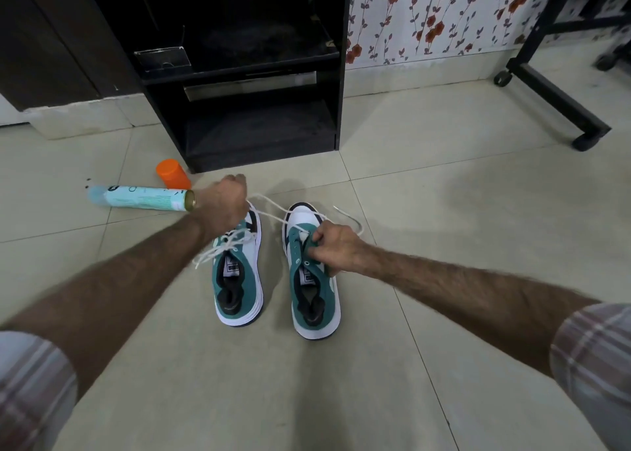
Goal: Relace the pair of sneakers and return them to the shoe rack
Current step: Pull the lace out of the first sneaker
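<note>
Two teal-and-white sneakers stand side by side on the tiled floor (444,211), toes pointing at the black shoe rack (259,75), a short way in front of its open lower shelf.

The left sneaker (239,280) sits before the rack's left half; it is already laced, with loose white ends trailing off its near-left side. The right sneaker (312,290) sits before the rack's right half, just beside its mate but not touching.

A white lace (273,208) runs from the right sneaker's front eyelets up and across to the left hand (222,208). That hand is fisted above the left sneaker's toe, fingers curled around the lace and drawing it taut. The lace's other end lies loose on the floor right of the toe.

The right hand (336,246) rests on the right sneaker's upper, thumb and fingers pinching the eyelet edge beside the tongue.

Left of the rack's foot: spray can (140,198) on its side and its orange cap (172,174) just beside it.
</note>
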